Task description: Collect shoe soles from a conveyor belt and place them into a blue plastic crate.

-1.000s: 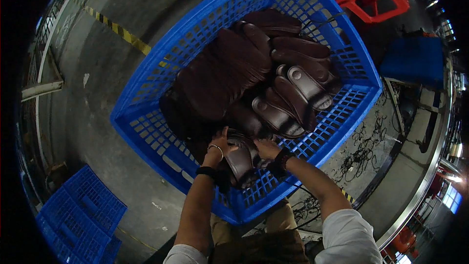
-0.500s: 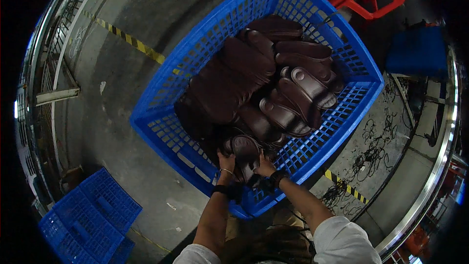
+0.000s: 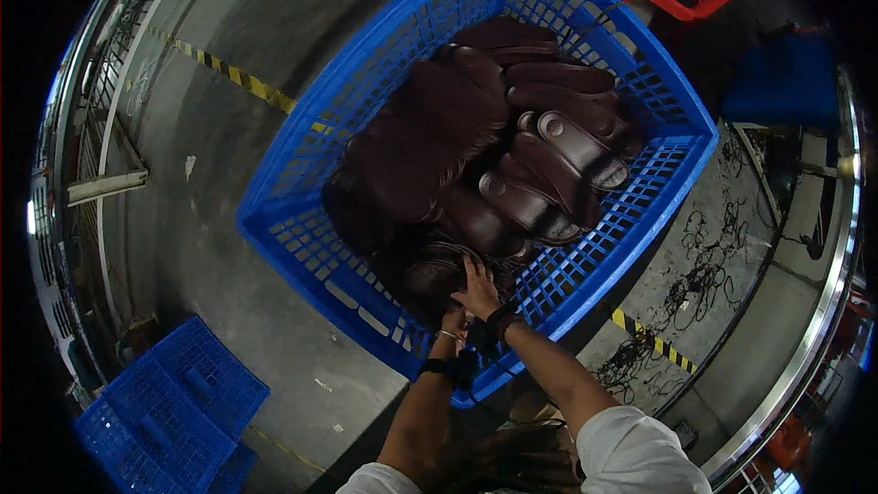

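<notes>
Hands meet over the near corner of the blue crate on the concrete floor, where I see dark brown shoe soles heaped loosely, evidently tipped in as bulk stock. My right hand lies flat, fingers spread wide on the nearest sole; the sole sits just under and ahead of them, low against the crate's front wall. My left hand is tucked behind the right wrist; I cannot tell whether it grips anything. Another blue crate stands well apart.
</notes>
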